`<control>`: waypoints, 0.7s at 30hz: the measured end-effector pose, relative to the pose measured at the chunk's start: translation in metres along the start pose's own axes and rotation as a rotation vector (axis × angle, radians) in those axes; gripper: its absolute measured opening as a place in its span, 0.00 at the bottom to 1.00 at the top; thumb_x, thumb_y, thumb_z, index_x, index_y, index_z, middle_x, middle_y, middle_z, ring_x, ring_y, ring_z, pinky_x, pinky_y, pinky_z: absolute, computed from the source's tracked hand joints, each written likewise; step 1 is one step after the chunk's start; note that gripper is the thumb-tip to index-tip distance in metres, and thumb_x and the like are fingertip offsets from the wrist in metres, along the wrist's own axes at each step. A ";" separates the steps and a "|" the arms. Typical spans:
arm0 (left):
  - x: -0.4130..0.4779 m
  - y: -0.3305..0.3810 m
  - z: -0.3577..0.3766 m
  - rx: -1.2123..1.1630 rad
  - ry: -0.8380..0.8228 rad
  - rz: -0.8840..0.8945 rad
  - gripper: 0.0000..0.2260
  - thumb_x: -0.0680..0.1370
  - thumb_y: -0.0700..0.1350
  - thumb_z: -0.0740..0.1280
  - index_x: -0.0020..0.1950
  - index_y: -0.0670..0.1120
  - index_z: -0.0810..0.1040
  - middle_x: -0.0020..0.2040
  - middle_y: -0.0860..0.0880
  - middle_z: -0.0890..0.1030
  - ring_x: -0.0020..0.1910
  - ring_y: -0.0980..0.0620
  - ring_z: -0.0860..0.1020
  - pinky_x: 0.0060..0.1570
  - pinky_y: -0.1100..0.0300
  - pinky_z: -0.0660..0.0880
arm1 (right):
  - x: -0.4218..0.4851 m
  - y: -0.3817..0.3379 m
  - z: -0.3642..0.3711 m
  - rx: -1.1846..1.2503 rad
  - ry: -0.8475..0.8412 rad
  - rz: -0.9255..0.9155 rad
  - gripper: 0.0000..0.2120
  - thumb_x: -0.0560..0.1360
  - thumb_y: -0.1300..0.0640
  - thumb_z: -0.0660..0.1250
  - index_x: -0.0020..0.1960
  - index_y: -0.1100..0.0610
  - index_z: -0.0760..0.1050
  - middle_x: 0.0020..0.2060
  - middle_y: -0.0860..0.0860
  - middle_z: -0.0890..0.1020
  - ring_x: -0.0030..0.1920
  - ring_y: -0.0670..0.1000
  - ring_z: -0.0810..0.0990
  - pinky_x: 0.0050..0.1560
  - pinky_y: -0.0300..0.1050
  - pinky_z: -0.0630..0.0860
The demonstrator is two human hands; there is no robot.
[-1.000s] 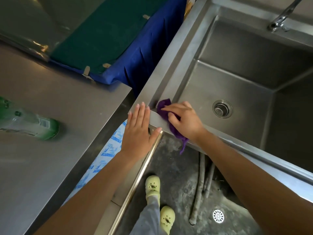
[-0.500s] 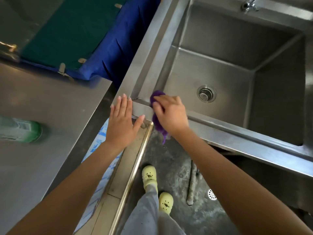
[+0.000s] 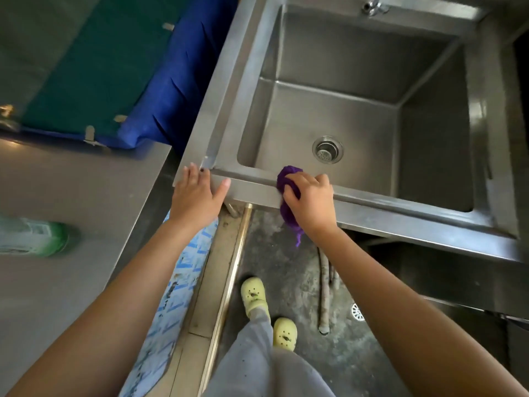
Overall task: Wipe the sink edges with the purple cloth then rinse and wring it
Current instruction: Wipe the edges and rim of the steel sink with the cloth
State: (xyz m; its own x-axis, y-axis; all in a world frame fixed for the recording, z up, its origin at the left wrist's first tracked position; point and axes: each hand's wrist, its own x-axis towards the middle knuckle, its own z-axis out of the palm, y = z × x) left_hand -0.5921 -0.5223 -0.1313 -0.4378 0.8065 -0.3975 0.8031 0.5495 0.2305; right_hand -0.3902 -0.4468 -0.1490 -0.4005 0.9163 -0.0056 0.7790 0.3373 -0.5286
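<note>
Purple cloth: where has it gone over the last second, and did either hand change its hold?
The right hand slid the purple cloth rightward along the sink's front edge, away from the corner. The grip is unchanged. The left hand stayed flat at the corner.

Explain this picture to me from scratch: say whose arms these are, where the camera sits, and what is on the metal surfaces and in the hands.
There is no machine here. A person wears a camera on the head, looking down, so the two arms are their own. The right hand presses a purple cloth on the near front edge of a steel sink, with part of the cloth hanging over the front. The left hand lies flat and empty on the sink's near left corner. Inside the basin is a round drain. On the steel counter to the left lies a green bottle, blurred. Below are the person's yellow clogs on the floor.
</note>
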 end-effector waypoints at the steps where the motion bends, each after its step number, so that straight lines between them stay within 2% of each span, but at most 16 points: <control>1: -0.001 0.006 -0.003 -0.020 0.006 0.008 0.29 0.80 0.58 0.48 0.75 0.40 0.57 0.77 0.38 0.53 0.77 0.43 0.49 0.73 0.49 0.48 | 0.001 -0.001 -0.008 0.119 0.012 0.071 0.12 0.77 0.56 0.60 0.57 0.56 0.77 0.50 0.54 0.83 0.45 0.55 0.68 0.46 0.44 0.63; 3: -0.007 0.023 -0.009 -0.137 0.036 0.068 0.25 0.81 0.55 0.50 0.72 0.41 0.63 0.74 0.39 0.62 0.74 0.43 0.58 0.71 0.50 0.55 | 0.002 -0.001 -0.022 0.364 0.078 0.215 0.12 0.77 0.59 0.59 0.56 0.57 0.78 0.45 0.57 0.83 0.47 0.58 0.74 0.46 0.45 0.69; 5: -0.019 0.046 -0.011 -0.380 0.040 0.126 0.20 0.81 0.51 0.53 0.71 0.44 0.66 0.72 0.45 0.69 0.70 0.47 0.66 0.67 0.57 0.60 | -0.001 -0.005 -0.033 0.517 0.154 0.308 0.12 0.77 0.59 0.59 0.56 0.58 0.78 0.45 0.57 0.83 0.48 0.58 0.78 0.48 0.44 0.72; 7: -0.033 0.075 -0.011 -0.716 -0.044 0.122 0.16 0.81 0.48 0.57 0.69 0.49 0.69 0.68 0.48 0.73 0.66 0.52 0.71 0.66 0.61 0.63 | -0.004 -0.012 -0.040 0.633 0.179 0.396 0.12 0.77 0.57 0.60 0.58 0.58 0.77 0.48 0.53 0.82 0.50 0.52 0.77 0.49 0.39 0.70; 8: -0.039 0.089 -0.009 -0.871 -0.109 0.111 0.15 0.81 0.47 0.58 0.68 0.51 0.70 0.67 0.49 0.75 0.64 0.54 0.73 0.67 0.60 0.65 | -0.005 -0.016 -0.042 0.709 0.179 0.451 0.12 0.77 0.56 0.61 0.58 0.58 0.77 0.48 0.51 0.81 0.49 0.50 0.77 0.50 0.38 0.70; 10: -0.044 0.109 -0.002 -0.982 -0.210 0.099 0.16 0.80 0.45 0.59 0.67 0.53 0.70 0.63 0.52 0.76 0.61 0.54 0.74 0.66 0.57 0.68 | -0.007 -0.022 -0.041 0.855 0.140 0.533 0.12 0.78 0.53 0.60 0.57 0.56 0.76 0.49 0.50 0.81 0.50 0.51 0.78 0.53 0.43 0.74; 12: -0.039 0.118 0.009 -0.873 -0.201 0.115 0.17 0.79 0.44 0.60 0.68 0.52 0.69 0.63 0.50 0.76 0.61 0.50 0.74 0.64 0.57 0.69 | -0.011 -0.023 -0.040 0.911 0.049 0.562 0.13 0.79 0.51 0.55 0.52 0.55 0.76 0.48 0.52 0.81 0.51 0.53 0.78 0.54 0.47 0.74; 13: -0.034 0.118 0.012 -0.756 -0.150 0.135 0.18 0.79 0.43 0.60 0.69 0.51 0.67 0.65 0.47 0.74 0.63 0.49 0.73 0.64 0.59 0.67 | -0.015 -0.022 -0.039 0.866 0.009 0.534 0.14 0.80 0.52 0.53 0.52 0.55 0.75 0.49 0.53 0.81 0.52 0.54 0.77 0.54 0.46 0.72; 15: -0.022 0.113 0.018 -0.465 -0.003 0.268 0.23 0.78 0.39 0.60 0.72 0.49 0.64 0.69 0.44 0.69 0.67 0.47 0.67 0.64 0.62 0.61 | -0.024 -0.011 -0.033 0.516 -0.053 0.352 0.15 0.80 0.55 0.53 0.63 0.57 0.72 0.60 0.55 0.77 0.60 0.54 0.73 0.60 0.43 0.65; 17: -0.010 0.109 0.021 -0.293 0.074 0.456 0.25 0.76 0.35 0.59 0.72 0.49 0.65 0.73 0.45 0.65 0.70 0.45 0.64 0.71 0.55 0.59 | -0.033 0.003 -0.027 0.234 -0.121 0.175 0.21 0.79 0.56 0.56 0.72 0.56 0.63 0.71 0.55 0.67 0.68 0.56 0.65 0.68 0.47 0.60; 19: -0.002 0.109 0.021 -0.289 -0.042 0.603 0.22 0.78 0.36 0.56 0.71 0.51 0.68 0.74 0.48 0.64 0.71 0.48 0.63 0.72 0.52 0.58 | -0.039 0.015 -0.026 0.199 -0.162 0.143 0.24 0.78 0.55 0.57 0.74 0.54 0.59 0.73 0.55 0.63 0.68 0.58 0.63 0.70 0.52 0.61; 21: 0.003 0.112 0.026 -0.220 -0.164 0.686 0.19 0.80 0.47 0.53 0.70 0.51 0.69 0.74 0.50 0.64 0.73 0.50 0.63 0.73 0.57 0.55 | -0.044 0.030 -0.028 0.126 -0.098 0.138 0.22 0.79 0.52 0.56 0.71 0.54 0.65 0.72 0.58 0.66 0.67 0.60 0.65 0.70 0.55 0.63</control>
State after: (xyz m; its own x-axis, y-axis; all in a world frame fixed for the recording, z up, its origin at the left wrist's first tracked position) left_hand -0.4935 -0.4642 -0.1296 0.2138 0.9509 -0.2237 0.7674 -0.0218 0.6408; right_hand -0.3352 -0.4708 -0.1409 -0.3444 0.9243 -0.1644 0.7657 0.1752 -0.6188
